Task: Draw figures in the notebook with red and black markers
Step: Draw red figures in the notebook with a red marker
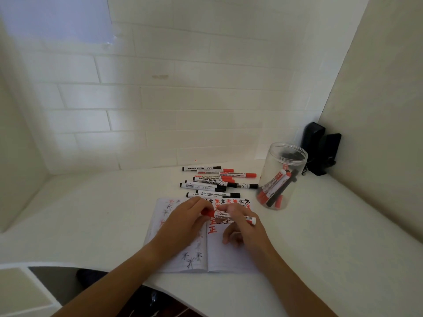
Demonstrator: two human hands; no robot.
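Both hands grip 1 red marker (229, 215) over the notebook (201, 236): left hand (185, 219) on its cap, right hand (242, 227) on the barrel. Star rows done, lower right page blank.

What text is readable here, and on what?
"WHITEBOARD": black marker in the loose pile, upside down.
"W": black marker beside it.
"正", red: notebook right page, handwritten.
Labels on the held red marker, the jar's markers and remaining pens: too blurred to read.
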